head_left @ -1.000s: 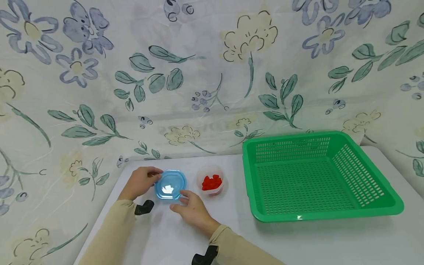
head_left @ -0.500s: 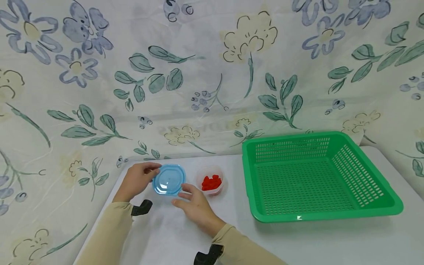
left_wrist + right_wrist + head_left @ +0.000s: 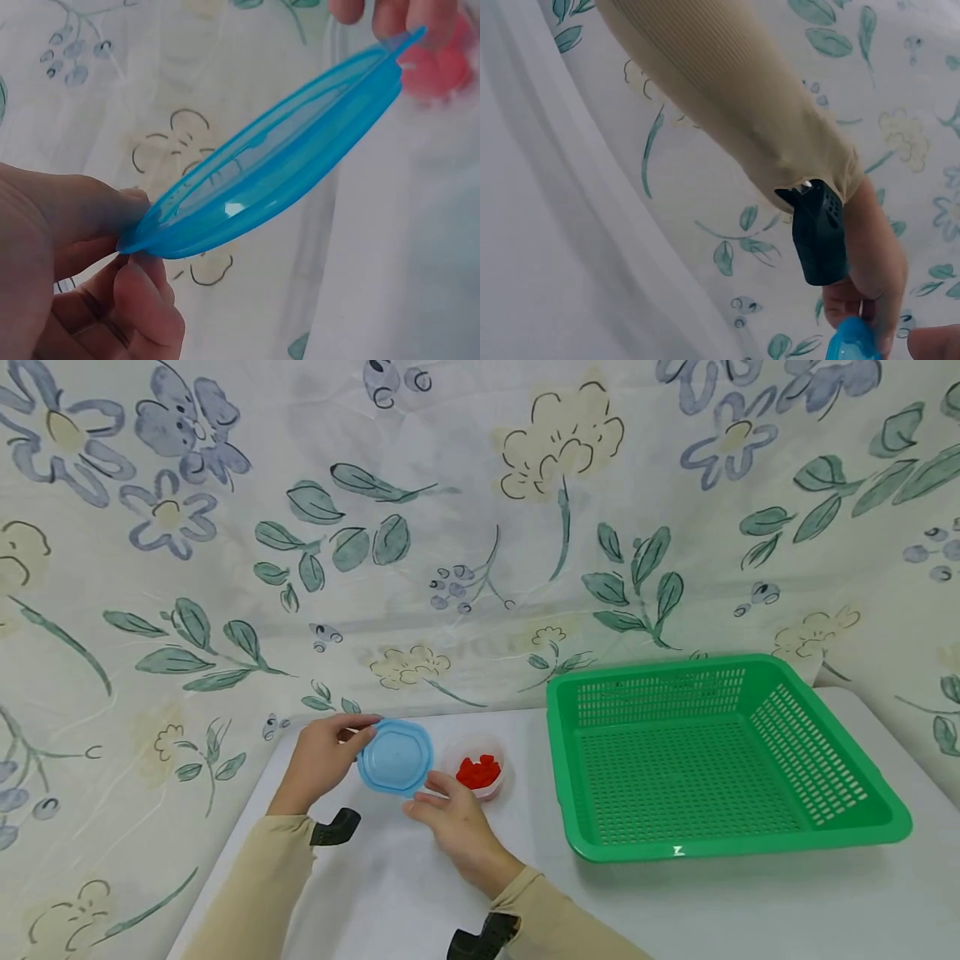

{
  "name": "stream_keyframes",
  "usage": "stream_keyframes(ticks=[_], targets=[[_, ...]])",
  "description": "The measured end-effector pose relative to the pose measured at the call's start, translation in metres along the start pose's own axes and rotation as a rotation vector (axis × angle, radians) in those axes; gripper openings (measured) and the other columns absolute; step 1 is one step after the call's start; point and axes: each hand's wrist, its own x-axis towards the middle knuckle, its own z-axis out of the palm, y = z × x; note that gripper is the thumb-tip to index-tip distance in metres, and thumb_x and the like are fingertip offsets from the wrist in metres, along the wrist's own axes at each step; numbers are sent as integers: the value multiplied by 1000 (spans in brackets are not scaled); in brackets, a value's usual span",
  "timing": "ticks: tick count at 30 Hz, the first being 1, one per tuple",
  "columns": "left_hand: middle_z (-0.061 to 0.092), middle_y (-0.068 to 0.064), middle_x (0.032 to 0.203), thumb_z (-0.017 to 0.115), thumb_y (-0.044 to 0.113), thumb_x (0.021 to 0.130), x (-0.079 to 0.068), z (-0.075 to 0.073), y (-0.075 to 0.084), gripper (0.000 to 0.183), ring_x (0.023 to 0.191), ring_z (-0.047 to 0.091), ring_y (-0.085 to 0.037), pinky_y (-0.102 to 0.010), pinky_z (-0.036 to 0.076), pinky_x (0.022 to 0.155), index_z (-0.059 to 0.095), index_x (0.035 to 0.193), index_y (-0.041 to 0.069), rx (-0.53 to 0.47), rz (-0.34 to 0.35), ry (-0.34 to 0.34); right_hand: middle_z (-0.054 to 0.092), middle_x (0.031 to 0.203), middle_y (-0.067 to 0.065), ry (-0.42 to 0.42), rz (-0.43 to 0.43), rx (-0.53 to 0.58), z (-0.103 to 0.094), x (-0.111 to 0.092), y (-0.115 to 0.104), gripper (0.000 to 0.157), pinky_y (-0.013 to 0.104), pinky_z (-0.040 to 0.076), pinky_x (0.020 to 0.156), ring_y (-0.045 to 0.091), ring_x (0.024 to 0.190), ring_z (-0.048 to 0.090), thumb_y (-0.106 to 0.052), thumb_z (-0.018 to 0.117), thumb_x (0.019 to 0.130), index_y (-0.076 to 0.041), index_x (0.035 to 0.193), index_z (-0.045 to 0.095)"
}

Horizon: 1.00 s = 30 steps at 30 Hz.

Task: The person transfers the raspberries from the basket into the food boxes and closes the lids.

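Note:
My left hand (image 3: 326,758) pinches a translucent blue plastic lid (image 3: 395,757) by its left edge. The left wrist view shows the thumb above the rim and fingers beneath, the lid (image 3: 277,165) tilted in the air. At the lid's lower right, my right hand (image 3: 461,831) has its fingertips right at the small tab, its thumb lying apart below. Just right of the lid stands a small clear container (image 3: 498,783) with red pieces (image 3: 478,772) in it. The right wrist view catches a fingertip (image 3: 934,342) of my right hand, plus the left hand (image 3: 874,274) gripping the lid.
A large green perforated basket (image 3: 678,852) fills the right half of the white table (image 3: 525,910). A flowered cloth (image 3: 465,552) hangs behind and beside the table. Black devices, one (image 3: 483,937) at the right wrist and one (image 3: 336,827) at the left, stick out beneath the sleeves.
The lid has moved away from me and ends slightly farther right, its face tipped more toward me. Both hands have gone along with it. The container and basket have stayed put.

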Motion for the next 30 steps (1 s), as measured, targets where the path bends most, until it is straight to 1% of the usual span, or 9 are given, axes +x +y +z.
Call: stream_keyframes(ticks=[5, 10, 13, 18, 21, 25, 30], targets=[[69, -18, 112, 61, 19, 102, 0, 2, 8, 30, 83, 64, -25, -32, 57, 67, 69, 125, 2, -24, -17, -4, 44, 147, 20, 25, 4, 26, -2, -2, 1, 65, 45, 46, 107, 31, 126, 54, -12, 68, 95, 10, 148, 36], [70, -17, 108, 61, 19, 102, 1, 4, 13, 29, 75, 60, -23, -32, 53, 63, 70, 125, 4, -39, -9, -1, 44, 146, 18, 37, 21, 22, -3, -3, 0, 64, 47, 45, 108, 29, 123, 57, -13, 67, 95, 9, 147, 37], [69, -17, 107, 60, 18, 102, 1, 7, 15, 29, 72, 56, -24, -32, 49, 59, 70, 125, 5, -36, 0, 14, 43, 146, 18, 36, 24, 23, -5, -3, -1, 63, 46, 45, 108, 27, 119, 58, -13, 66, 96, 9, 147, 37], [68, -16, 106, 60, 18, 102, 0, 12, 18, 29, 75, 50, -24, -30, 43, 55, 70, 125, 6, -48, 28, 55, 41, 145, 19, 38, 26, 40, -7, -2, -3, 63, 43, 47, 106, 25, 115, 59, -13, 65, 95, 11, 147, 36], [68, -15, 106, 59, 22, 103, -1, 16, 18, 30, 81, 51, -25, -32, 44, 60, 70, 126, 6, -63, 45, 70, 42, 144, 20, 47, 29, 53, -9, -2, -4, 63, 42, 48, 105, 26, 115, 59, -11, 65, 95, 11, 147, 37], [67, -14, 115, 57, 24, 104, -2, 21, 19, 32, 92, 55, -26, -36, 48, 72, 69, 128, 7, -64, 56, 80, 44, 143, 20, 70, 40, 48, -11, -2, -6, 60, 42, 50, 103, 27, 115, 59, -11, 65, 96, 10, 146, 39], [68, -16, 116, 58, 19, 103, -1, 24, 21, 30, 92, 60, -28, -39, 52, 76, 69, 128, 6, -60, 54, 105, 47, 139, 20, 114, 49, 51, -16, -1, -12, 58, 41, 50, 103, 29, 115, 59, -12, 64, 98, 10, 146, 40]])
